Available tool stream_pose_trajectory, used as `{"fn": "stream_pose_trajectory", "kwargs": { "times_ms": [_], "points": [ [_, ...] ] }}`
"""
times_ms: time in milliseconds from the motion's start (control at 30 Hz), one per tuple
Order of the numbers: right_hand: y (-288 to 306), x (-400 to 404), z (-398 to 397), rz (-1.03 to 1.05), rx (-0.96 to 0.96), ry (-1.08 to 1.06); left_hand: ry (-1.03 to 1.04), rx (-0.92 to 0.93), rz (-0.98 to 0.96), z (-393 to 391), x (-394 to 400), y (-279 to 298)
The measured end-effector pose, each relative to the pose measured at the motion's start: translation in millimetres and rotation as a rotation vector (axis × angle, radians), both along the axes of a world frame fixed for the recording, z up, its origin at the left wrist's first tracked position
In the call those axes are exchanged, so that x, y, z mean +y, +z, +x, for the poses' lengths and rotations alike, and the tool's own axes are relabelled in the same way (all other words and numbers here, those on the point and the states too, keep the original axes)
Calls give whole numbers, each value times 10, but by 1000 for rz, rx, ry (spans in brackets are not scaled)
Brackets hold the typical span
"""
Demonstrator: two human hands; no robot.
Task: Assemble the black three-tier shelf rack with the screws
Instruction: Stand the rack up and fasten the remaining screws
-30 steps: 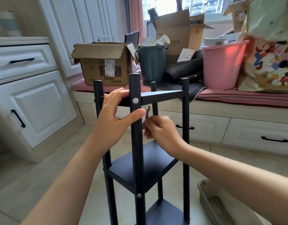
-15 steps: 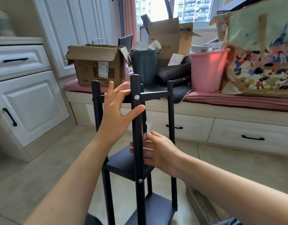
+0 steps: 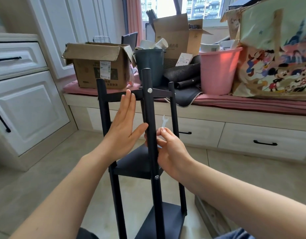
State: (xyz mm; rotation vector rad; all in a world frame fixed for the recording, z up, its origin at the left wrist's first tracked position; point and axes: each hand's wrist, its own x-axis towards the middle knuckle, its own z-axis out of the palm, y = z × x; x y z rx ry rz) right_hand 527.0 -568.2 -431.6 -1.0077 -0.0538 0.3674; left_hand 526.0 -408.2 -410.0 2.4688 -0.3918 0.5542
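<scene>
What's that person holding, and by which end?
The right hand pinches a small white wrench by its lower handle end, open jaw pointing up. The left hand is flat and open, holding nothing, beside the black rack.

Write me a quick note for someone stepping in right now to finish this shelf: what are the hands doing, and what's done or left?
Left hand: open, fingers straight, beside the front post; thumb touching it.
Right hand: pinching a small white wrench, just right of that post.
Rack: upright on the floor, three shelves between four posts. On the front post a screw shows at the top shelf and another at the middle shelf.
Left: the other joints are hidden or unclear, so check each screw and tighten where needed.
</scene>
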Motion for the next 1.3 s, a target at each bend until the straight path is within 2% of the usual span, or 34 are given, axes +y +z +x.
{"fn": "stream_pose_trajectory", "kwargs": {
  "times_ms": [133,267,367,600,733,1033,1300],
  "points": [
    [-8,6,94,14,63,-52,-34,153,-16,-56,-49,-124],
    [-3,66,178,86,116,-66,-97,345,108,-143,-52,-317],
    [4,78,269,116,155,-110,-83,434,56,-219,-52,-486],
    [36,81,408,148,159,-163,-69,364,222,-168,-19,-710],
    [10,100,422,107,140,-134,-74,384,133,-121,5,-780],
    [20,108,677,122,159,-101,10,281,122,74,-53,-906],
    [-60,37,931,124,86,-66,50,240,66,365,-126,-1009]
  ]
}}
